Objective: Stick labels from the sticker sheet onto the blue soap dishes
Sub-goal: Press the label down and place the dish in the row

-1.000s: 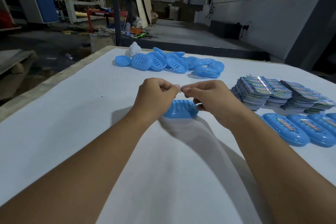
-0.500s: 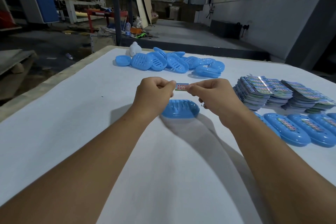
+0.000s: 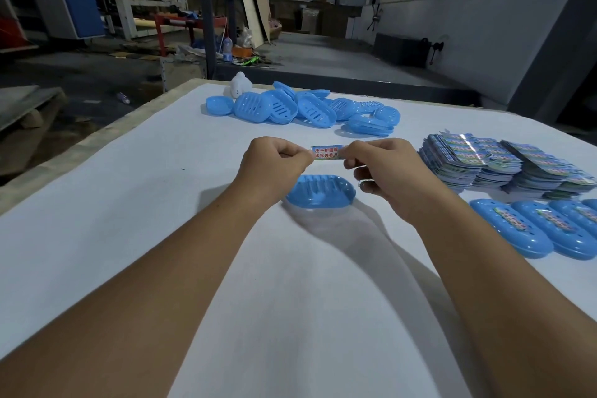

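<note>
A small printed label (image 3: 327, 152) is stretched between my two hands above the table. My left hand (image 3: 274, 163) pinches its left end and my right hand (image 3: 384, 168) pinches its right end. Just below the label a blue soap dish (image 3: 319, 191) lies on the white table (image 3: 129, 203), slotted side up, touched by neither hand. Stacks of sticker sheets (image 3: 491, 165) sit to the right. Several labelled blue dishes (image 3: 529, 229) lie in a row at the right edge.
A heap of unlabelled blue soap dishes (image 3: 303, 108) lies at the far side of the table, with a small white object (image 3: 239, 89) beside it. The table's left edge drops to the workshop floor.
My hands have drawn apart, and the label, hidden between my fingertips a second ago, now shows spread out between them above the dish.
</note>
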Demonstrator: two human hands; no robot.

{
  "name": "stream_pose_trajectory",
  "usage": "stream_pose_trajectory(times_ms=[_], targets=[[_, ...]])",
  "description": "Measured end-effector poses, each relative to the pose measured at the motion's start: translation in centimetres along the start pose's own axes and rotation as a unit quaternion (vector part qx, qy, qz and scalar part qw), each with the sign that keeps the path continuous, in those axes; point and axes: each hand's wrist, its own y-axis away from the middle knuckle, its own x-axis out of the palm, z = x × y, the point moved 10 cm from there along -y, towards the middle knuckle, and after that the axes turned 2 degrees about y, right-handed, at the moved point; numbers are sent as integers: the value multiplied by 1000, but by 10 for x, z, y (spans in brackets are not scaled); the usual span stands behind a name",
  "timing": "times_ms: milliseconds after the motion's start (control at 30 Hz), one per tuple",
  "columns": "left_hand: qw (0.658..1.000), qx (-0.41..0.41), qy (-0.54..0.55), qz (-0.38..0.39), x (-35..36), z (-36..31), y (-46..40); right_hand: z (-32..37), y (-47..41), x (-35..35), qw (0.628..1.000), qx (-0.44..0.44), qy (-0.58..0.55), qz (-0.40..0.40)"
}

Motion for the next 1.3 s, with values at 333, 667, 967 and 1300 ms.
stream_pose_trajectory(times_ms=[333,667,967,1300], targets=[[999,-24,-19,10,5,3,3,-3,-1,-7,994,-17,98,-54],[994,-59,-87,32,7,9,9,-3,-5,-2,959,-49,268,-78],[973,-25,-227,39,6,7,6,0,-3,1,938,-49,336,-72],[970,-21,-242,23,6,10,4,3,-2,2,924,-56,369,-80]])
